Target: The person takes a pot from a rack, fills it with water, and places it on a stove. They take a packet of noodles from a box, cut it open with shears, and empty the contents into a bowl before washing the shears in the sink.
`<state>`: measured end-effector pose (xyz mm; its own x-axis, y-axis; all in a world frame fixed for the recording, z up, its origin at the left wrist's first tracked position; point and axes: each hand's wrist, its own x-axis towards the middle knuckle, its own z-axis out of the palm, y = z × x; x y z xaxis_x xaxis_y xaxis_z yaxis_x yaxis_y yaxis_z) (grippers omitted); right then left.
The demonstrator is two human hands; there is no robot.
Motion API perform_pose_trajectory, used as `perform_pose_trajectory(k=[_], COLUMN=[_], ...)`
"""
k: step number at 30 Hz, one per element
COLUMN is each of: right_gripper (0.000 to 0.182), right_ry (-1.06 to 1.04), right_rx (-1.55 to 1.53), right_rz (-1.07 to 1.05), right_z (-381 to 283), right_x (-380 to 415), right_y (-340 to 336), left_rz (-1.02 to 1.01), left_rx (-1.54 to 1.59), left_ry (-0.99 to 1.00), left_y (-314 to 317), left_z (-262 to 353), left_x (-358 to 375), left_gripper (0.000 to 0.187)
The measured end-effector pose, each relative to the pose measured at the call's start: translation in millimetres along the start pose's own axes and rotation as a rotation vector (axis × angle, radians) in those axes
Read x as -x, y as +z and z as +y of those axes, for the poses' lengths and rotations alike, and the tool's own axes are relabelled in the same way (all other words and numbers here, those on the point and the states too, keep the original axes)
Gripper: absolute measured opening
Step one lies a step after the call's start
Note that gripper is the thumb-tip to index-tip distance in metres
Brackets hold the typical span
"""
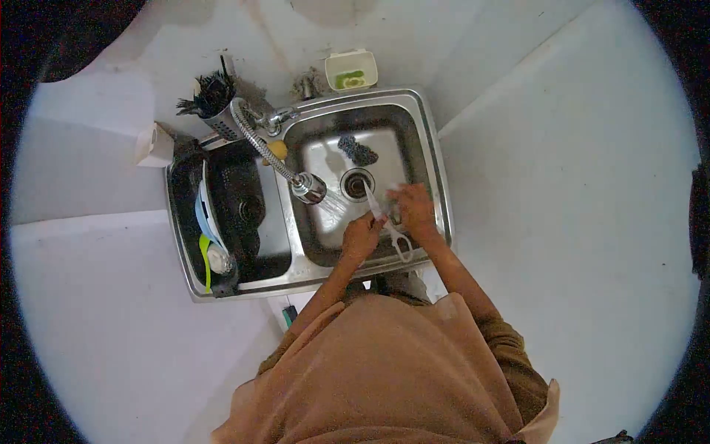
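Over the front of the right sink basin (310,229), my left hand (362,238) is closed on white scissors (400,241). Their pale blade points up toward the drain (356,183), and a looped handle hangs toward the front rim. Just right of the blade is my right hand (414,207), its fingers smeared by motion. Water runs from the spray tap head (309,189) into the basin, left of my left hand. A dark scouring pad (358,151) lies on the basin floor behind the drain.
The left basin (270,244) holds plates (207,211) on edge and a bright green utensil (205,259). Behind the sink stand a metal utensil holder (222,122) and a white tub (351,70) with something green inside. A yellow sponge (276,151) sits by the tap hose.
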<state>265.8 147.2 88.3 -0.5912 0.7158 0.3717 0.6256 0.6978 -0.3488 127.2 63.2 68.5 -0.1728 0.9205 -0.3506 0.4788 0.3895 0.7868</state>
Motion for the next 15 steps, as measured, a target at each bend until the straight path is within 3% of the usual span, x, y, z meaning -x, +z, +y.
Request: perform_pose_trajectory(k=[1,3,4,6,9,12,13,15], right_gripper=[0.025,0.022,0.022,0.024,0.032,0.046,0.05,0.045], right_ry=[0.002,0.535,0.537,0.738,0.724,0.722,0.67,0.712], right_rx=[0.0,-0.282,-0.282,-0.436,-0.574,-0.555,-0.414,-0.447], right_rz=[0.001,0.15,0.153,0.05,-0.016,-0.065,-0.028,0.01], right_z=[8,18,14,3,-14,-36,-40,-46], right_x=[-2,-7,-5,3,28,21,20,8], right_y=[3,5,0,-14,-3,-4,3,-8], left_rz=[-0.005,-0.012,-0.028,-0.04,0.052,0.156,0.138,0.121], left_rx=[-0.045,-0.092,-0.037,0.02,-0.151,-0.058,-0.034,-0.014], left_ry=[0.001,0.004,-0.08,-0.159,-0.009,0.123,0.169,0.219], left_y=[3,3,2,1,4,6,7,7], left_z=[4,11,14,12,7,30,37,40], left_x=[2,5,6,3,3,11,15,16], left_gripper=[0.037,0.037,0.036,0.035,0.028,0.037,0.045,0.053])
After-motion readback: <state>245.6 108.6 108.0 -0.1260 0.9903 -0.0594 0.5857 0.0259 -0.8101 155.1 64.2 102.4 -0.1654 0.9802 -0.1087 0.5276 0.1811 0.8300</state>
